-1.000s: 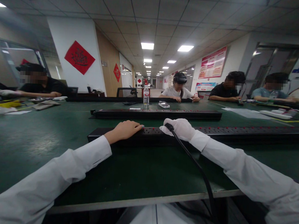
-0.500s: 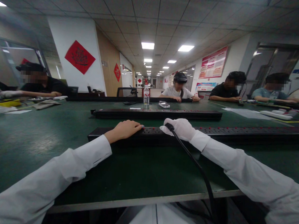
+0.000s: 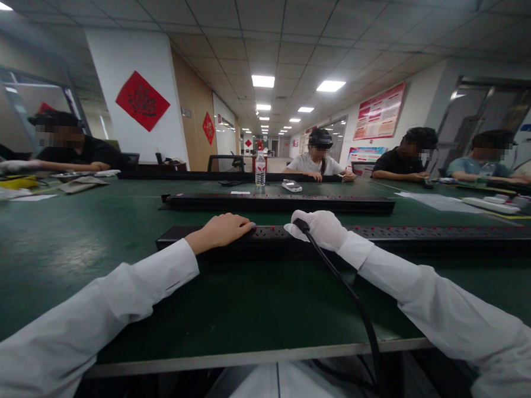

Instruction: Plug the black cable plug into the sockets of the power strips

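My left hand [image 3: 221,231] lies open, palm down, on the near power strip [image 3: 270,235] on the green worktop [image 3: 251,308]; my gloved right hand [image 3: 321,228] grips a black cable [image 3: 353,298], its plug apparently hidden.

Frame centre: bare left hand [image 3: 221,230] flat on black power strip [image 3: 424,237], gloved right hand [image 3: 320,228] gripping black cable [image 3: 353,298], green tabletop [image 3: 67,242].

Right grip [image 3: 320,227]: white glove, white sleeve. Cable [image 3: 353,298] in it: black. Power strip [image 3: 272,236] under both grips: black, row of red dots running right of right grip. Left grip [image 3: 222,229]: white sleeve behind. Worktop [image 3: 67,254] beneath: dark green, pale edge. Second strip [image 3: 278,202] beyond grips: black. Wall diamond [image 3: 142,100] far beyond left grip: red, dark markings.
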A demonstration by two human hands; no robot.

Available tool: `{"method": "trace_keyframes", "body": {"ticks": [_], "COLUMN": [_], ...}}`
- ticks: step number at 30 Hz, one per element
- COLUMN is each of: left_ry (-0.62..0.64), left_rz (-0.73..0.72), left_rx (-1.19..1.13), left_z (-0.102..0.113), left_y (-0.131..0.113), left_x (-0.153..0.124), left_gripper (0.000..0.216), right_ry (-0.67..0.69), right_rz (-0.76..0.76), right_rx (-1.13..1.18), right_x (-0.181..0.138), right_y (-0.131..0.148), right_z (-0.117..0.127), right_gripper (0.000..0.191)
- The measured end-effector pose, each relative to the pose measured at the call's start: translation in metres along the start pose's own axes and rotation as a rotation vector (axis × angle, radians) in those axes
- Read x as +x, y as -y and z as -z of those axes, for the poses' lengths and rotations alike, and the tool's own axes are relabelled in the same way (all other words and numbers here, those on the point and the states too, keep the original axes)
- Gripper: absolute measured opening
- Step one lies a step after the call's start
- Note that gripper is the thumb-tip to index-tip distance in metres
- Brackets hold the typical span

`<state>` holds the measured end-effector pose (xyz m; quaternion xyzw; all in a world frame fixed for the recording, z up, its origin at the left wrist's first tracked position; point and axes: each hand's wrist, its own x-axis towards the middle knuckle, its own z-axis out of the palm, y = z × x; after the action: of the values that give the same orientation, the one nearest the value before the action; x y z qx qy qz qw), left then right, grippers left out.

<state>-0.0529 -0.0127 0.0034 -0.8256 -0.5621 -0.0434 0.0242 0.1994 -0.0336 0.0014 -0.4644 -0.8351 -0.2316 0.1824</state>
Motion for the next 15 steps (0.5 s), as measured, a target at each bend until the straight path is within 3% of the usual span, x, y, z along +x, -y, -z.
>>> {"method": "trace_keyframes", "body": {"ticks": [15], "left_ry": [-0.023], "left_rz": [-0.048], "left_rx": [-0.017], "left_z": [-0.0034], "left_y": [0.004], "left_x": [0.001], "left_gripper": [0.053], "right_ry": [-0.004], "right_rz": [-0.003], "right_rx": [-0.008], "right_x": [-0.0005], "right_y": [0.0005], "right_z": [0.0008], "right_gripper": [0.05]}}
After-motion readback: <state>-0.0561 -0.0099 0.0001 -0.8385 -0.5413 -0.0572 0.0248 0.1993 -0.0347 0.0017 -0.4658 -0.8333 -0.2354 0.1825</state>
